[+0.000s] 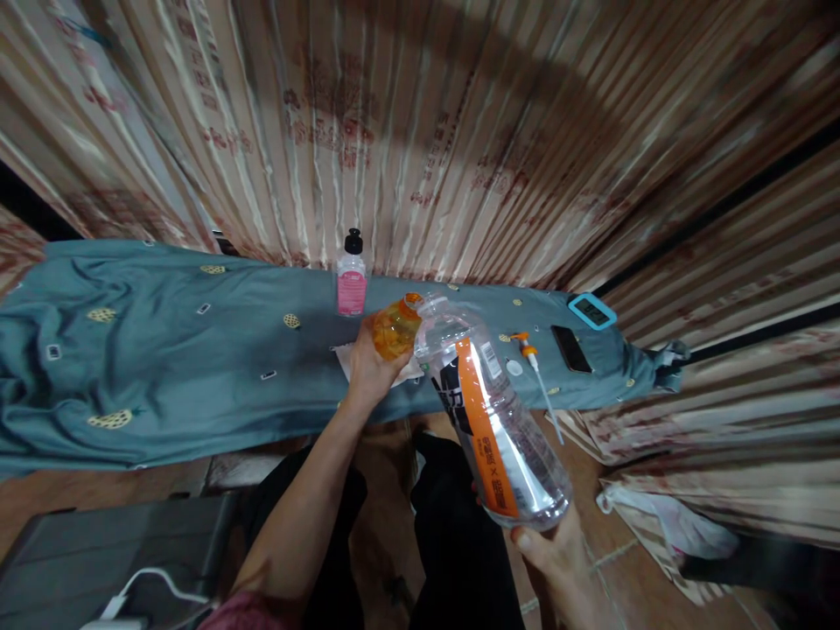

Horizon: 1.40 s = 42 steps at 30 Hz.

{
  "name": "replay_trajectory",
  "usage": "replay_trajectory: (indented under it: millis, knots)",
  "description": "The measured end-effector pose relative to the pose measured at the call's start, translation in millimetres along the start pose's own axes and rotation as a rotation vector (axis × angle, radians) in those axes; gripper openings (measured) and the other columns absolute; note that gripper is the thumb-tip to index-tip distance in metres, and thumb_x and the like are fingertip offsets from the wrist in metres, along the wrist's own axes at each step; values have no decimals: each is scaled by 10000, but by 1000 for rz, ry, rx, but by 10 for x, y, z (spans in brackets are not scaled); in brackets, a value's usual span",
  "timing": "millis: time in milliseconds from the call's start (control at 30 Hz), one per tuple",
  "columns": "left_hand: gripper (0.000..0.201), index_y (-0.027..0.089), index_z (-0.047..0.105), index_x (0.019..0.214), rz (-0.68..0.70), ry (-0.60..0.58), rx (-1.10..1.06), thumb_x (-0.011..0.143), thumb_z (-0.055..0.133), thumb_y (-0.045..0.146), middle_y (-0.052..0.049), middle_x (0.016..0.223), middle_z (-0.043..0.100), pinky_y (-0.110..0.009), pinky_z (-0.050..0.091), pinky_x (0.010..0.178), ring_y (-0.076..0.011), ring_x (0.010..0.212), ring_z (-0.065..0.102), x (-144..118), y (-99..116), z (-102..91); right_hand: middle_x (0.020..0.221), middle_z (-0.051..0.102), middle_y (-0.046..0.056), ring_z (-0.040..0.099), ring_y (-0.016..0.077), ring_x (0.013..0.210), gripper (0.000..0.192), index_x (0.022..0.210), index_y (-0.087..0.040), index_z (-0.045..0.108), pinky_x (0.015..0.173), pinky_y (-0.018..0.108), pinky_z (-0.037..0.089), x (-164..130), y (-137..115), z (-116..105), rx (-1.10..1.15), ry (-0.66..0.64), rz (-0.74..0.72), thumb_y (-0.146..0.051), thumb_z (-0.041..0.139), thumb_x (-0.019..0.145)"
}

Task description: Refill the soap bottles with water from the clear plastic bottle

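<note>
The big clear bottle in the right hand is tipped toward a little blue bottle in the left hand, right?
Not quite. The head view shows the little bottle in the left hand is orange, not blue. The big clear bottle, held from below by the right hand, does tip toward it.

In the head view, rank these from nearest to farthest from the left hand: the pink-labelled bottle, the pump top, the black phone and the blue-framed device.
From the left hand:
1. Pink-labelled bottle, just behind it by the curtain.
2. Pump top, to the right on the cloth.
3. Black phone, further right.
4. Blue-framed device, farthest, near the cloth's right end.
</note>
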State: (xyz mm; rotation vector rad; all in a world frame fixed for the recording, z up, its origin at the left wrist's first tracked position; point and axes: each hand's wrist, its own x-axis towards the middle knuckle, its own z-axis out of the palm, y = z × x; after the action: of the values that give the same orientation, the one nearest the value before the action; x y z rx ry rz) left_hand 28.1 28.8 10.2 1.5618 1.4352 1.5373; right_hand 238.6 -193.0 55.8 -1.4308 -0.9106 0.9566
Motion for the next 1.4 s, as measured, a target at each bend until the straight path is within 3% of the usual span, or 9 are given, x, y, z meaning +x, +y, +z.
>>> replay_trajectory:
  millis: [233,500,900,1200,1400]
  knots:
    - [674,176,507,1205,-54,-16,-36,643,861,291,-126,1171,727,-451,601,934,-300,1062,734,-7,17,-22,994,774,124,737,341,991,819,1290,-187,624,858,459,586,22,130,-20,-44,17,-19,-526,896,595]
    - [620,187,510,1168,-12,-15,-67,667,849,322,-106,1122,736,-446,601,914,-290,1032,738,-10,7,-21,1118,751,145,706,360,1084,907,1408,-196,538,918,494,556,0,256,-30,-43,67,-27,-568,852,642]
    - [670,175,506,1202,12,-11,-37,648,860,304,-112,1126,720,-454,589,926,-299,1047,726,-14,-55,19,1185,736,145,707,332,1089,822,1426,-191,511,931,450,537,0,186,-71,-88,32,-70,-535,795,735]
    - [653,190,511,1215,7,-23,-37,674,847,334,-119,1159,714,-462,581,948,-298,1072,720,-19,-51,16,1214,727,154,710,361,1070,925,1459,-200,490,944,490,530,-25,117,-20,-91,78,11,-521,843,667]
    - [665,183,501,1203,12,-15,-50,659,861,315,-121,1154,712,-457,577,956,-296,1075,718,-19,-76,32,1261,708,146,679,352,1142,887,1432,-204,510,988,476,501,-18,95,-49,-163,93,-15,-528,836,674]
